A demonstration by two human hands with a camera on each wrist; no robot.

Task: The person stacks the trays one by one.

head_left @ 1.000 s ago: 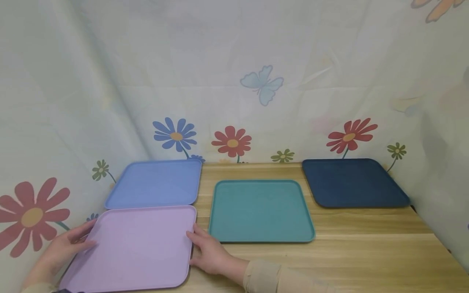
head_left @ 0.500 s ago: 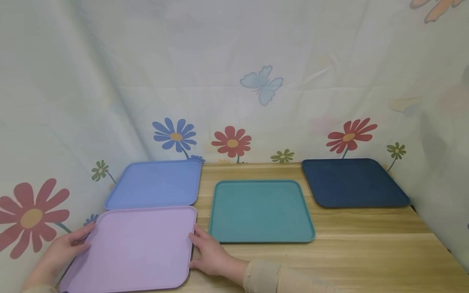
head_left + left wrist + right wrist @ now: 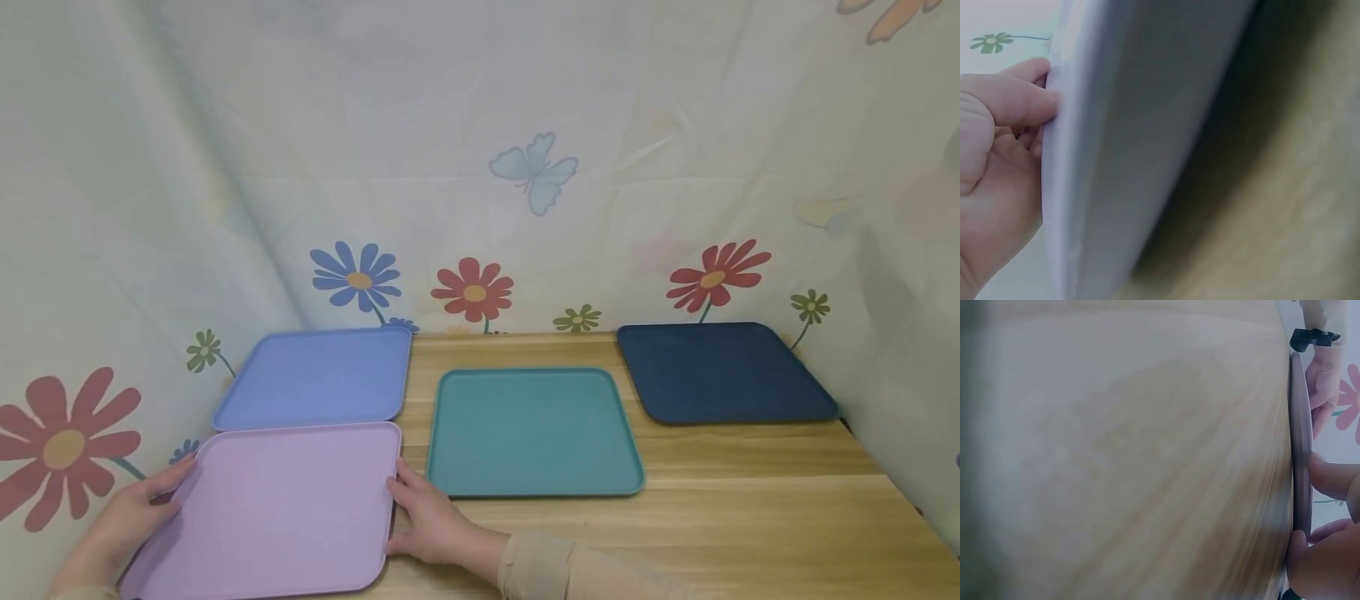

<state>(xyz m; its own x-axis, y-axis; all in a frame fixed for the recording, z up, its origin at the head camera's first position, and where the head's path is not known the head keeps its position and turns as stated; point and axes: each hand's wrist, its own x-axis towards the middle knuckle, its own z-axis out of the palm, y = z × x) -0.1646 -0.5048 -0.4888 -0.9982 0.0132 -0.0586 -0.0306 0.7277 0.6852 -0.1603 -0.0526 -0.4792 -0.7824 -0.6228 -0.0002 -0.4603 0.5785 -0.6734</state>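
Note:
A light purple tray [image 3: 277, 508] lies at the front left of the table in the head view. My left hand [image 3: 123, 517] grips its left edge, thumb on the rim and the other fingers along the outer side. The rim and side of the tray [image 3: 1079, 162] fill the middle of the left wrist view. On the opposite edge my right hand [image 3: 431, 518] holds the tray, one finger on the rim and another digit low at the side. In the right wrist view the tray [image 3: 1300, 444] shows edge-on, close to the wooden surface.
Behind the purple tray, almost touching it, lies a blue tray [image 3: 318, 375]. A teal tray [image 3: 536, 433] is mid-table, right of my right hand. A navy tray [image 3: 723, 372] sits at the back right. Flower-printed cloth [image 3: 420, 167] encloses the wooden table [image 3: 750, 517].
My left thumb has slid slightly outward toward the tray's left edge. The right hand's upper finger has drawn back a little toward the rim. The trays stay practically in place.

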